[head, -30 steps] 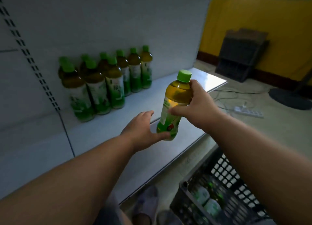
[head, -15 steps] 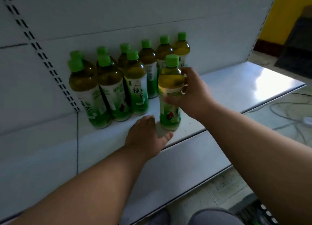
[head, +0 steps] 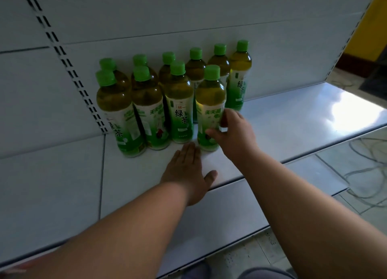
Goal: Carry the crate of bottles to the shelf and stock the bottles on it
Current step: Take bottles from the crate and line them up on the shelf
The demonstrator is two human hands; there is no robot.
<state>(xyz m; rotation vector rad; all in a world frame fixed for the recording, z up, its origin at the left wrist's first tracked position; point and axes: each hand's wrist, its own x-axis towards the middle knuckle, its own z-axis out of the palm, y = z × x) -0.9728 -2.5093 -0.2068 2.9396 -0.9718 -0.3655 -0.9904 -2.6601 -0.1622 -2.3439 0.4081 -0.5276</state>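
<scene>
Right hand (head: 234, 136) grips the lower label of the front bottle (head: 210, 109), thumb on the near side, fingers curled round its right flank. Bottle stands upright on the white shelf (head: 293, 119), rightmost in the front row, just beside the other stocked bottles (head: 146, 102). Left hand (head: 188, 172) lies flat, palm down, fingers straight on the shelf, fingertips near the bottle's base, holding nothing. Back-row bottles are partly hidden behind the front row; labels dim and hard to read. Forearms cut off at the frame's bottom edge.

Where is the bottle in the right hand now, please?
In the head view, the bottle stands on the shelf, rightmost in the front row, held by the right hand.
</scene>
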